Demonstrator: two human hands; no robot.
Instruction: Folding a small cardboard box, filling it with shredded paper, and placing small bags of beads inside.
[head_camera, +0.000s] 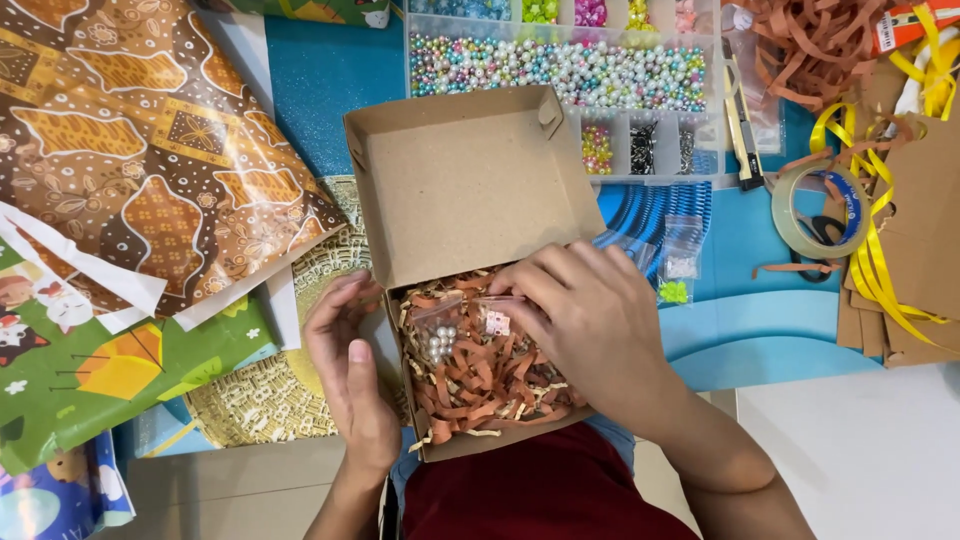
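Your right hand lies over the open box at the centre of the frame, fingers curled down and pinched on a small clear bag with something pink in it, pressing it into the brown paper shreds so it appears to nest rather than slide. Just left of it a second bag of pearls already sits in the filling. Your left hand is loosely open with nothing in it, palm against the box's left wall, likely steadying the box against the right hand's push (the thumb stands clear of the cardboard). The lid stands folded back toward the top of the frame, which keeps the tray reachable. Above it lies a compartment tray of beads; two more small bags wait to the right on the blue sheet. A tape roll and yellow ribbon lie at the right edge, wrapping paper at the upper left.
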